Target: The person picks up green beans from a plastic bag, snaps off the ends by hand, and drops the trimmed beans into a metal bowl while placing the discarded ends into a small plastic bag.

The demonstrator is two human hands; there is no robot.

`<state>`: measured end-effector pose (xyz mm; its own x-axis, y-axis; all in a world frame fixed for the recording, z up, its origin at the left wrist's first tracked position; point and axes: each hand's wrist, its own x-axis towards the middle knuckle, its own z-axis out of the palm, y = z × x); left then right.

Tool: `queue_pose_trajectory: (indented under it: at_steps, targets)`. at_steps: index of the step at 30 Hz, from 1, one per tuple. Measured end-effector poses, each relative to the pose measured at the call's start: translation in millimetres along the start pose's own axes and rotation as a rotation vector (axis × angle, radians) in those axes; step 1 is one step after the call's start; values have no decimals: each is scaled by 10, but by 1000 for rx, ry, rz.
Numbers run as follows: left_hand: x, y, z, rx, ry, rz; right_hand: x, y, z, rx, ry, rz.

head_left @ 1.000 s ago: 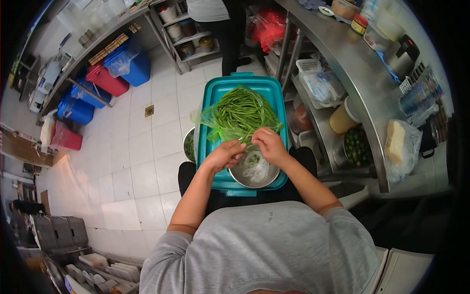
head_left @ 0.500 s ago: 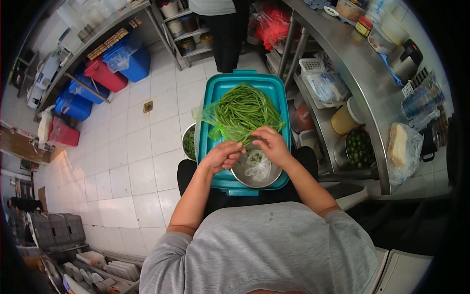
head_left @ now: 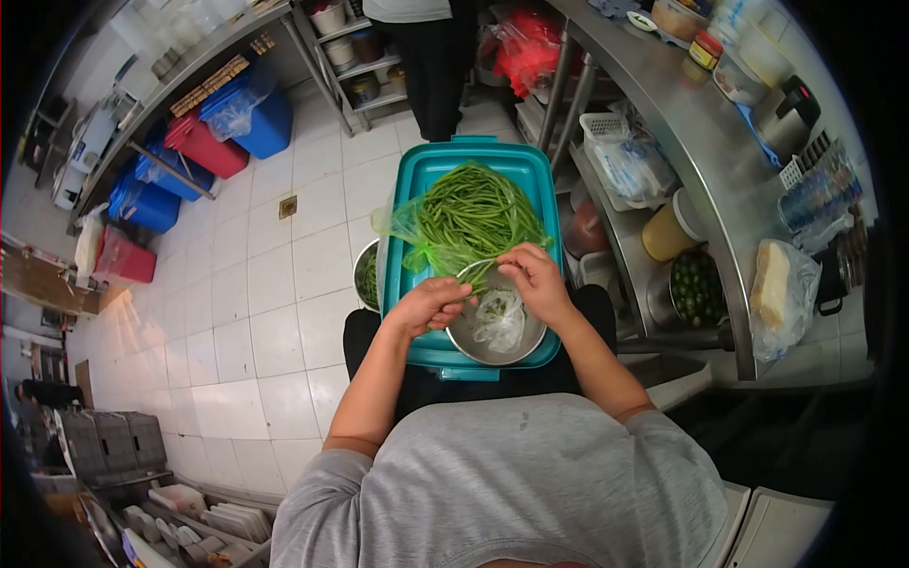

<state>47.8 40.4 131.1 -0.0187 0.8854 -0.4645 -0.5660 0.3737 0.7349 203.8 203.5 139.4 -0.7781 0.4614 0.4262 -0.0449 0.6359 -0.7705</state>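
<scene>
Over a metal bowl (head_left: 529,343), my left hand (head_left: 428,306) is closed on a few green beans (head_left: 479,276) held at a slant. My right hand (head_left: 536,284) pinches at the upper ends of these beans, its fingertips partly hidden by the hand. Inside the bowl lies a clear plastic bag (head_left: 498,320) with small green bits around it. Just beyond the hands, a large heap of long green beans (head_left: 478,208) rests partly in a greenish plastic bag (head_left: 402,221). Heap and bowl both sit on a teal plastic lid (head_left: 431,161).
Left of the lid, a metal bowl (head_left: 365,275) of cut greens stands low. At right runs a steel table (head_left: 663,104) with a shelf of tubs beneath. A person in dark trousers (head_left: 431,80) stands ahead. Blue bins (head_left: 260,123) line the left wall.
My right hand has moved slightly right and the gap between the hands has widened. The beans in my left hand now show more clearly over the bowl.
</scene>
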Motion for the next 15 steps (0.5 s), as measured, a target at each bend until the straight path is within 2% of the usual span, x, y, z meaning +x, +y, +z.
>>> queue_pose_trajectory:
  at_steps: [3, 6, 9, 11, 12, 15]
  targets:
    - [-7, 22, 31, 74, 7, -14, 13, -27, 1, -39, -16, -94]
    - [-6, 9, 62, 146, 53, 14, -50, 10, 41, 0, -63, 10]
    - [-32, 41, 133, 208, 97, 86, -141, 102, 203, 604, 15, 353]
    - [-26, 50, 193, 236, 96, 144, -140, 120, 259, 871, 80, 464]
    - [-22, 54, 257, 362, 154, 212, -133, 115, 279, 1003, 114, 518]
    - [-27, 46, 386, 660, 273, 376, -139, 155, 348, 993, 220, 558]
